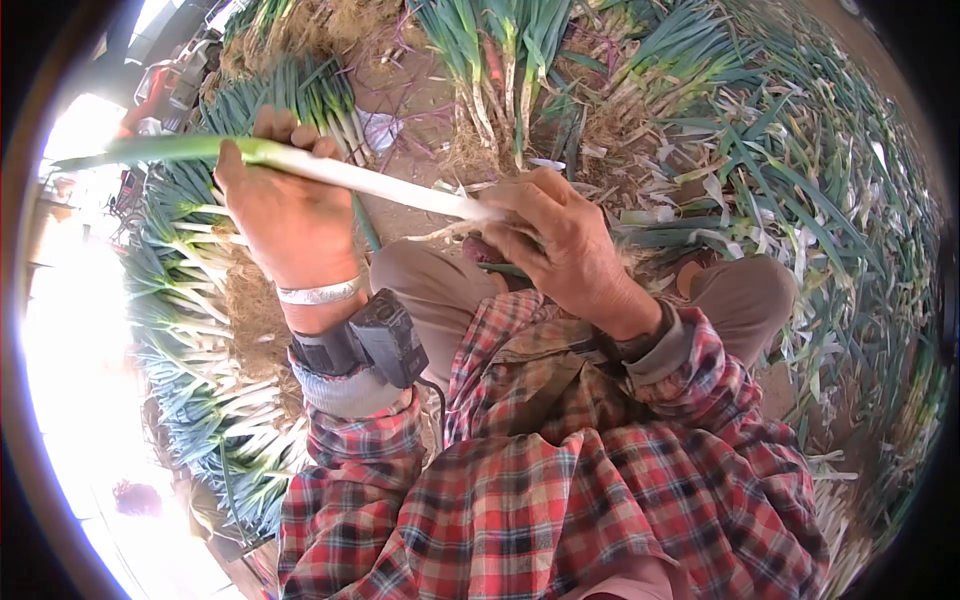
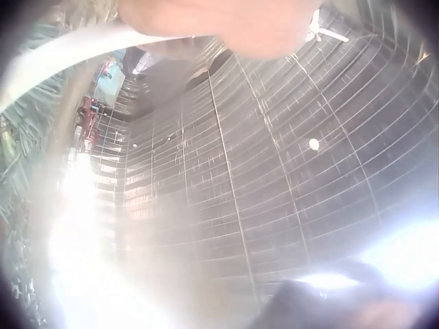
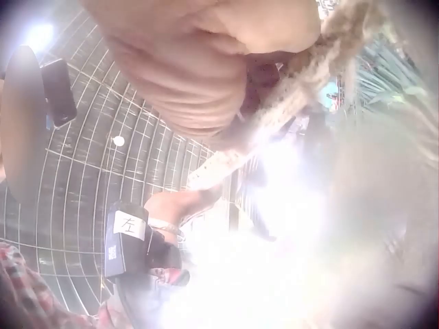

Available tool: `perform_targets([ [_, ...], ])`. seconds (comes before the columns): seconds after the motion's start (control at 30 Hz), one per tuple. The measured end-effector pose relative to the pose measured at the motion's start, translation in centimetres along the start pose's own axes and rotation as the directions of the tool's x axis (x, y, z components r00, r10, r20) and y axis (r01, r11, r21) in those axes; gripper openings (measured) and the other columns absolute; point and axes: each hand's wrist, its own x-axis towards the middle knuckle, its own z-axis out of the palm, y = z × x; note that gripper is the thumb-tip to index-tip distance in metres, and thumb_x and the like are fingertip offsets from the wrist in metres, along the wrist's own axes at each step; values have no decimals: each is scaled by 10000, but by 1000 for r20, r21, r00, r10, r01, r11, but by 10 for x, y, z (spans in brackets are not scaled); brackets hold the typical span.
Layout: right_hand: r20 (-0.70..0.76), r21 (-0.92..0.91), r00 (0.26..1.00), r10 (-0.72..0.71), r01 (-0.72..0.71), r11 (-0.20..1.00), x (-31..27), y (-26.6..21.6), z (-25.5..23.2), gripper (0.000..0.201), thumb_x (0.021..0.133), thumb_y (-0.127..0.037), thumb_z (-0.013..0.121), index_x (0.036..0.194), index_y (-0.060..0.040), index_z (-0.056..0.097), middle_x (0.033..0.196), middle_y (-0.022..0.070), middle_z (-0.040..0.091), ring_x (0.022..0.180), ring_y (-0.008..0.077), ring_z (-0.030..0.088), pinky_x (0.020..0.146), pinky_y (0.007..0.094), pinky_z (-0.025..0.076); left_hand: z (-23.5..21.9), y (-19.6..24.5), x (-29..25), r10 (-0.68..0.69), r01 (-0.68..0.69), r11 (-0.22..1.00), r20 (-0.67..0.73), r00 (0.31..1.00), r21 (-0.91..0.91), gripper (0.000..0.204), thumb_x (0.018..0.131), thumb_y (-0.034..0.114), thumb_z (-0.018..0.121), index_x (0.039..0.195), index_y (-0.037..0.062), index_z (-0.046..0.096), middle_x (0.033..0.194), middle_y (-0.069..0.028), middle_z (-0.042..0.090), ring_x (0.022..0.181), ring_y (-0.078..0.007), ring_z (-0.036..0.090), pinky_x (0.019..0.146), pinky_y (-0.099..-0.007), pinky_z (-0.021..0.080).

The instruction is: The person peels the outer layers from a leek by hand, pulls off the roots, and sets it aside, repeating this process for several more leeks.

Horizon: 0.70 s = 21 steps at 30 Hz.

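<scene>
A long green onion spans the space between my two hands, its green leaves out to the left and its white shank to the right. My left hand grips it where the green turns white, the thumb in front and the fingers behind. At the root end, my right hand holds the shank with curled fingers that hide the tip. In the left wrist view the pale onion stalk runs blurred beneath the hand. The right wrist view has the right hand's folded fingers close against the stalk.
Trimmed green onions lie in a long row on the left. Rooted bundles stand ahead on the soil. Loose leaves and peelings cover the right side. A white scrap lies beyond the left hand. My bent knees are below the hands.
</scene>
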Motion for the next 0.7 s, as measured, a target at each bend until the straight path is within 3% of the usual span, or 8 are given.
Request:
perform_targets([
  [0.03, -62, 84, 997, 36, -31, 996, 0, -2, 5, 307, 803, -32, 710, 1097, -60, 626, 1061, 121, 601, 958, 268, 600, 843, 372, 498, -1, 1, 0, -22, 36, 993, 124, 992, -109, 357, 1002, 375, 380, 1016, 33, 480, 810, -37, 428, 691, -176, 401, 614, -340, 367],
  [0.17, -170, 271, 983, 71, -23, 962, -3, -4, 5, 232, 806, 8, 685, 1019, -46, 612, 976, 130, 568, 864, 290, 590, 745, 350, 490, -3, -8, 1, 127, -126, 992, 92, 988, -17, 238, 987, 252, 525, 1033, 20, 553, 878, -60, 551, 788, -185, 534, 718, -359, 446],
  [0.3, -152, 232, 988, -40, 75, 970, -2, -4, 7, 208, 812, 7, 682, 1002, -46, 616, 987, 139, 564, 838, 290, 588, 742, 357, 486, -15, -8, 19, 98, -89, 989, 69, 993, -122, 117, 941, 114, 604, 1022, 41, 561, 869, -51, 577, 756, -160, 550, 639, -307, 459],
  [0.4, -118, 289, 987, 111, -73, 955, 3, -15, 10, 233, 813, 16, 672, 1022, -35, 584, 993, 126, 576, 859, 289, 601, 773, 364, 490, -9, -14, 14, 77, -76, 990, 8, 997, -116, 97, 941, 100, 602, 1008, 48, 555, 854, -49, 582, 703, -138, 536, 574, -278, 441],
  [0.5, -51, 177, 996, -68, 77, 981, 2, -8, 11, 209, 864, -5, 639, 1045, -39, 539, 987, 104, 605, 871, 236, 614, 786, 341, 496, -21, -13, 28, 140, -137, 988, 45, 989, -69, 73, 949, 101, 586, 978, 53, 540, 826, -43, 574, 664, -125, 519, 539, -268, 422],
  [0.57, 60, 855, 981, 184, -146, 497, -8, -12, 5, 136, 929, -35, 582, 1042, -45, 507, 959, 90, 618, 848, 188, 610, 752, 317, 495, -38, -6, 46, 143, -141, 987, 26, 989, -73, 67, 958, 106, 570, 964, 55, 528, 810, -36, 561, 647, -117, 502, 526, -259, 410],
  [0.6, 89, 891, 968, 235, -183, 416, -14, -15, -4, 52, 973, -61, 532, 1015, -50, 504, 921, 78, 612, 800, 143, 591, 711, 281, 482, -50, 1, 54, 144, -143, 987, 10, 990, -75, 68, 966, 110, 554, 950, 57, 516, 794, -29, 548, 631, -109, 485, 513, -251, 399],
  [0.7, 150, 779, 970, 193, -236, 581, -37, 10, -39, 44, 974, -37, 505, 1018, -34, 502, 868, 72, 596, 766, 143, 588, 693, 272, 471, -96, 26, 78, 39, -28, 978, 48, 998, -207, 94, 981, 126, 524, 920, 64, 488, 759, -16, 508, 606, -102, 453, 505, -240, 386],
])
